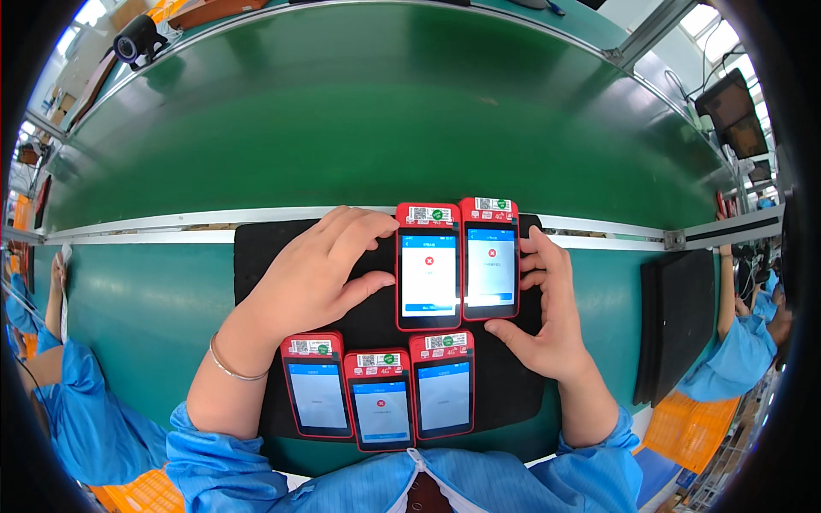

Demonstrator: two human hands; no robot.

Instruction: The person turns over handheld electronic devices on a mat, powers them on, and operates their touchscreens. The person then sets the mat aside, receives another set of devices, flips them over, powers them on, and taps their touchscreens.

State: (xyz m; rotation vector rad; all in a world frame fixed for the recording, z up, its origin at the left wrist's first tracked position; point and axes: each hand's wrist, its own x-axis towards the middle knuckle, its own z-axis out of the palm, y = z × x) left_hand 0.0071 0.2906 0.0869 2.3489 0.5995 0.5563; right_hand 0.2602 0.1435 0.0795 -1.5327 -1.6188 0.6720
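Observation:
Two red-framed handheld touchscreen terminals stand side by side on a black mat (505,385). Beside the outer edge of the left terminal (429,274) is my left hand (321,265), its index finger and thumb spread apart with their tips at that edge. My right hand (547,308) is at the right terminal (491,269): bent fingers lie along its right side, and the thumb reaches its bottom edge. Both screens are lit and show a red cross mark. Nearer me lie three similar devices, a left one (318,398), a middle one (382,415) and a right one (445,398), all lit.
A metal rail (599,235) crosses the green bench (154,299) behind the mat, with a sloped green panel (410,120) beyond. Stacked black mats (676,325) lie at the right. Other people's blue sleeves (94,419) show at both sides. A small black camera (137,40) sits far left.

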